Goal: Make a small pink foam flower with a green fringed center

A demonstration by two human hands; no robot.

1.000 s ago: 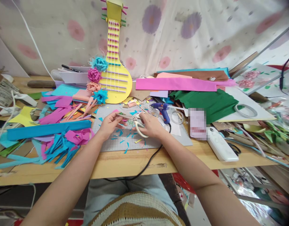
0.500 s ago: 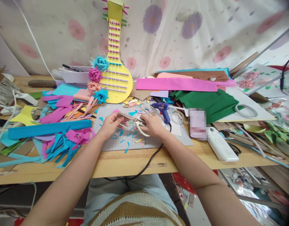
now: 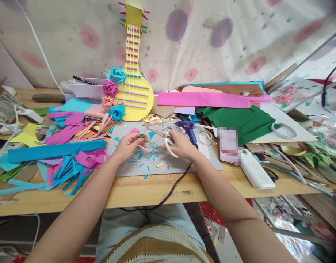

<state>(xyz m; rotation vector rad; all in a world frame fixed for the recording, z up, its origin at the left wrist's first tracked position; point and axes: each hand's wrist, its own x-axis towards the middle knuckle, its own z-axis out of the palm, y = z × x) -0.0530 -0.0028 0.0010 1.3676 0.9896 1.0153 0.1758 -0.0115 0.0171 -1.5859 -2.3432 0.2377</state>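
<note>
My left hand (image 3: pixel 129 145) pinches a small green paper piece (image 3: pixel 142 135) between thumb and fingers, above the left side of the grey cutting mat (image 3: pixel 124 168). In my right hand (image 3: pixel 180 144) is a pair of scissors (image 3: pixel 170 147) with cream handles, its blades pointing left toward the green piece but apart from it. Blue paper scraps (image 3: pixel 149 158) and tiny green bits (image 3: pixel 151 143) lie on the mat beneath. A pink scrap (image 3: pixel 134 130) rests just beyond my left fingers. Close behind my right hand lies a blue glue gun (image 3: pixel 188 128).
A yellow paper lute (image 3: pixel 135 91) with paper flowers leans at the back. Colored paper strips (image 3: pixel 66 168) pile up on the left. Green crepe paper (image 3: pixel 239 120), a phone (image 3: pixel 228 144) and a white power strip (image 3: pixel 257 170) lie on the right. A black cord (image 3: pixel 170 193) crosses the front edge.
My right hand and the scissors have drawn slightly right, away from my left fingers. The green piece in my left hand now shows clearly.
</note>
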